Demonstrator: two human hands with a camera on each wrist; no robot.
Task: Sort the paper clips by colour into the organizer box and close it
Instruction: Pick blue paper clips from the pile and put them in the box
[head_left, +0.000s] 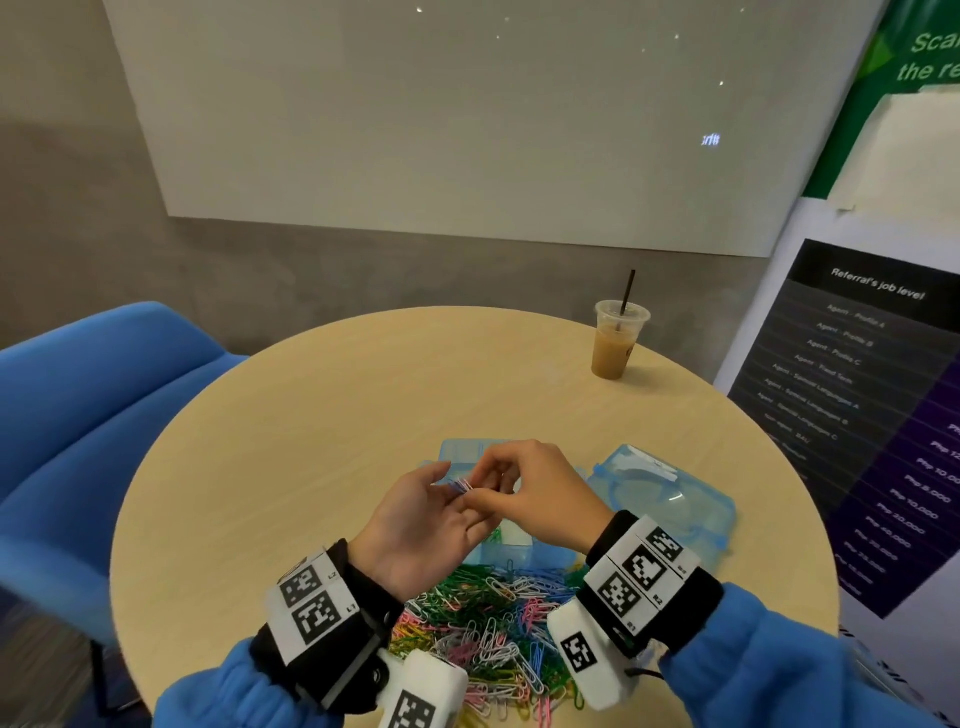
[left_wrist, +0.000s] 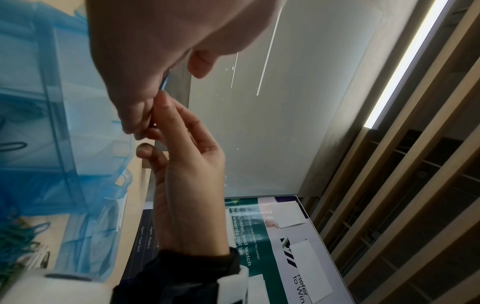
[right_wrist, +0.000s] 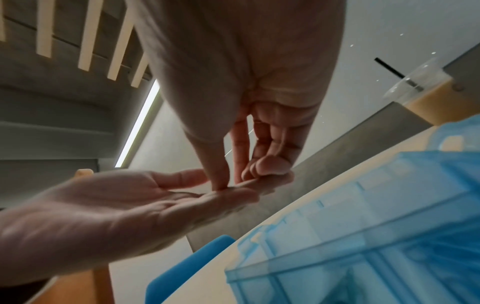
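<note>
A small bunch of blue paper clips (head_left: 460, 485) lies on the fingers of my left hand (head_left: 441, 509), which is held palm up and relaxed over the translucent blue organizer box (head_left: 464, 450). My right hand (head_left: 470, 491) pinches these clips with thumb and forefinger. In the right wrist view its fingertips (right_wrist: 221, 185) press down on the left fingers (right_wrist: 233, 195). One blue clip (left_wrist: 165, 81) shows in the left wrist view. A big mixed pile of coloured clips (head_left: 493, 623) lies in front of the box. Both hands hide most of the compartments.
The box's lid (head_left: 670, 499) lies open flat to the right. An iced coffee cup with a straw (head_left: 618, 340) stands at the round table's (head_left: 311, 415) far right. A blue chair (head_left: 104, 395) is at the left, a printed banner (head_left: 857, 415) at the right.
</note>
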